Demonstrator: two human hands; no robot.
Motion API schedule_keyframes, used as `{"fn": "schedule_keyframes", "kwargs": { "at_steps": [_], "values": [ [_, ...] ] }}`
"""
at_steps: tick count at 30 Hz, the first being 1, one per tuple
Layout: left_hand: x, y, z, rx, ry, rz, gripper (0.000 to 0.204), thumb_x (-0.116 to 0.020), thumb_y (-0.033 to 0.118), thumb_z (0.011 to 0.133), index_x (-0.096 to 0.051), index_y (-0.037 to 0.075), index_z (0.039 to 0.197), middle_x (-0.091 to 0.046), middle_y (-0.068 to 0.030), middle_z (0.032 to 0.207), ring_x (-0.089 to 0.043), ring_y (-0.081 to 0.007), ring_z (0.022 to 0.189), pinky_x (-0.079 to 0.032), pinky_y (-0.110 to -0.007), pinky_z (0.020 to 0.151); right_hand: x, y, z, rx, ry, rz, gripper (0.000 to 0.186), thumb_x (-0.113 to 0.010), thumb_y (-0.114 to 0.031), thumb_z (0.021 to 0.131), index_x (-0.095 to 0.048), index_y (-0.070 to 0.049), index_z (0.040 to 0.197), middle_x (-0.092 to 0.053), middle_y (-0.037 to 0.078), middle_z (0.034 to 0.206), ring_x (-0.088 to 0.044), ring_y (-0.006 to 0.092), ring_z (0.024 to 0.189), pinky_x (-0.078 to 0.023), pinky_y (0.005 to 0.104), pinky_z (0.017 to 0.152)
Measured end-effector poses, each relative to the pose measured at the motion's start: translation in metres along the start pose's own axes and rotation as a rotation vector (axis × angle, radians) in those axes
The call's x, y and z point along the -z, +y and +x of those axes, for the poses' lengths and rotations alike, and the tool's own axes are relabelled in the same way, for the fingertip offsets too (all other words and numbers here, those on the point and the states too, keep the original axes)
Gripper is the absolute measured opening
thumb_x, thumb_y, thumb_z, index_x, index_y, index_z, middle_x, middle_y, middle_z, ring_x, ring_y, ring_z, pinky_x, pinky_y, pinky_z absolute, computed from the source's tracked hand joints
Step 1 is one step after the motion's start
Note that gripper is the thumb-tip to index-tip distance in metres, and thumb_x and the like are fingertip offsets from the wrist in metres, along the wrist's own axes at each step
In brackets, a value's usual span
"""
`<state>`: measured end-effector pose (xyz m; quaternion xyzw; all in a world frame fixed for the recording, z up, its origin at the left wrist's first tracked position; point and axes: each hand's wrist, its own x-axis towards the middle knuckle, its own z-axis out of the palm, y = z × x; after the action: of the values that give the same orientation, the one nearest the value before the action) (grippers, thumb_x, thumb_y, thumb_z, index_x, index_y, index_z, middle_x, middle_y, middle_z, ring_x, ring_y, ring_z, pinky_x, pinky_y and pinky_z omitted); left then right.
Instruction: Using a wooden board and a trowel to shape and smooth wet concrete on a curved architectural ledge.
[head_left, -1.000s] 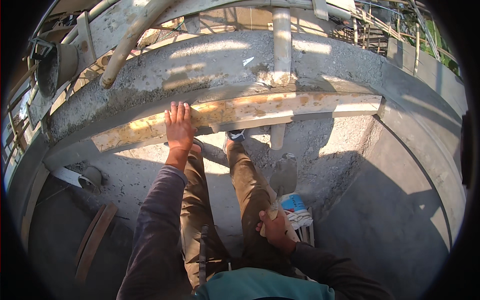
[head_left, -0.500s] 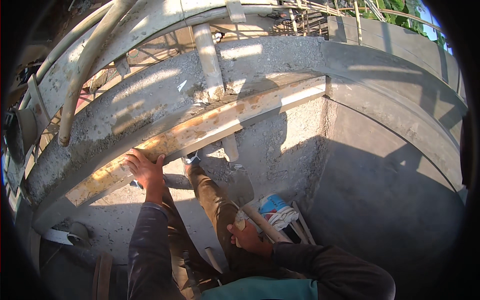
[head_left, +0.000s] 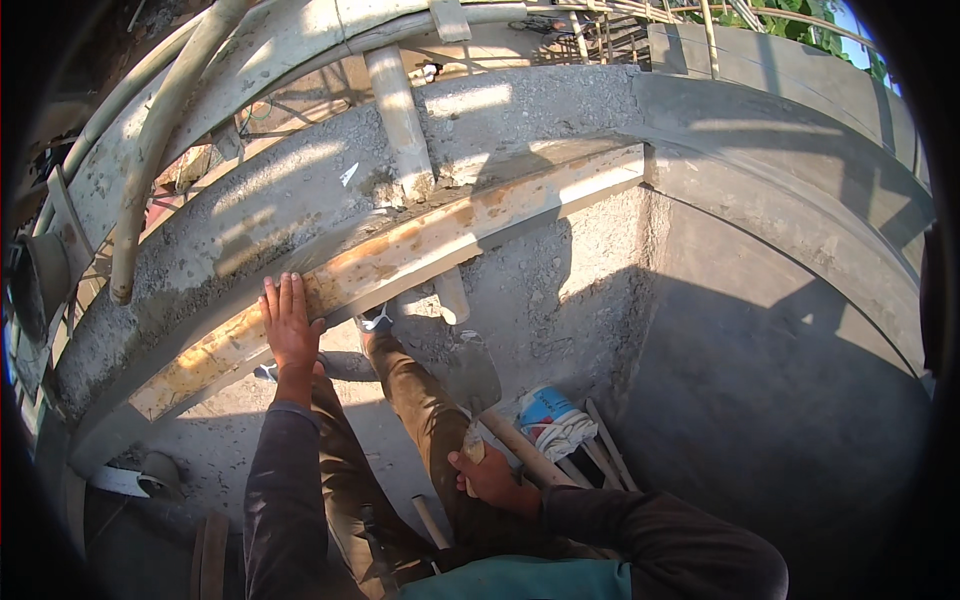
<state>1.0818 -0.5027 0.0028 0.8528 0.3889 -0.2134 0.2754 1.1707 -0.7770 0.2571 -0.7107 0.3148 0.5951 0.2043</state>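
L hand [head_left: 289, 325] lies flat, fingers open, on the wooden board [head_left: 400, 260] at the concrete wall [head_left: 300, 190]. R hand [head_left: 490, 475] grips a trowel [head_left: 470, 375] w/ closed fingers. Step seems plastering below the board; next needs a steady board & careful trowel stroke.

A long, mortar-stained pale wooden plank [head_left: 420, 255] lay slanted along the rough curved concrete wall [head_left: 300, 200]

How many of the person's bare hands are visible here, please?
2. The left hand lies flat on the long wooden plank; the right hand rests by the thigh, gripping a tool handle.
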Motion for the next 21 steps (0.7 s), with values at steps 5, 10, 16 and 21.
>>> {"fn": "schedule_keyframes", "kwargs": {
  "at_steps": [5, 10, 16, 21],
  "values": [
    [0.001, 0.000, 0.006, -0.047, -0.002, -0.014, 0.093, -0.082, 0.019, 0.067, -0.035, 0.005, 0.146, -0.038, -0.0127, 0.150, -0.026, -0.0314, 0.145, -0.018, -0.046, 0.120, 0.003, -0.002, -0.001, 0.019, -0.006, -0.004, 0.035, -0.071, -0.033, 0.089, -0.056, -0.003, 0.098, -0.061, 0.004, 0.071, -0.062, 0.0121, 0.058, -0.050, 0.0283, 0.053],
    [0.003, 0.000, 0.009, -0.082, 0.014, -0.030, 0.091, -0.082, 0.016, 0.065, -0.038, 0.003, 0.144, -0.042, -0.0154, 0.146, -0.031, -0.0322, 0.142, -0.019, -0.046, 0.120, 0.004, -0.003, -0.001, 0.022, 0.008, -0.037, 0.033, -0.070, -0.032, 0.090, -0.055, -0.004, 0.098, -0.061, 0.004, 0.071, -0.062, 0.0127, 0.058, -0.050, 0.0286, 0.053],
    [-0.002, -0.003, 0.010, -0.101, 0.023, -0.026, 0.091, -0.082, 0.015, 0.064, -0.039, 0.001, 0.143, -0.044, -0.0162, 0.144, -0.032, -0.0323, 0.142, -0.019, -0.046, 0.120, 0.004, -0.001, 0.001, 0.019, -0.015, -0.007, 0.032, -0.071, -0.031, 0.090, -0.055, -0.004, 0.097, -0.061, 0.004, 0.070, -0.061, 0.0128, 0.057, -0.050, 0.0282, 0.053],
    [-0.013, -0.007, 0.014, -0.135, 0.034, 0.081, 0.091, -0.082, 0.017, 0.064, -0.039, 0.002, 0.143, -0.043, -0.0156, 0.145, -0.031, -0.0316, 0.142, -0.018, -0.046, 0.121, 0.003, 0.001, 0.001, 0.016, -0.006, 0.016, 0.029, -0.071, -0.029, 0.090, -0.054, -0.006, 0.093, -0.060, 0.003, 0.071, -0.060, 0.0121, 0.057, -0.051, 0.0281, 0.053]
  ]
}}
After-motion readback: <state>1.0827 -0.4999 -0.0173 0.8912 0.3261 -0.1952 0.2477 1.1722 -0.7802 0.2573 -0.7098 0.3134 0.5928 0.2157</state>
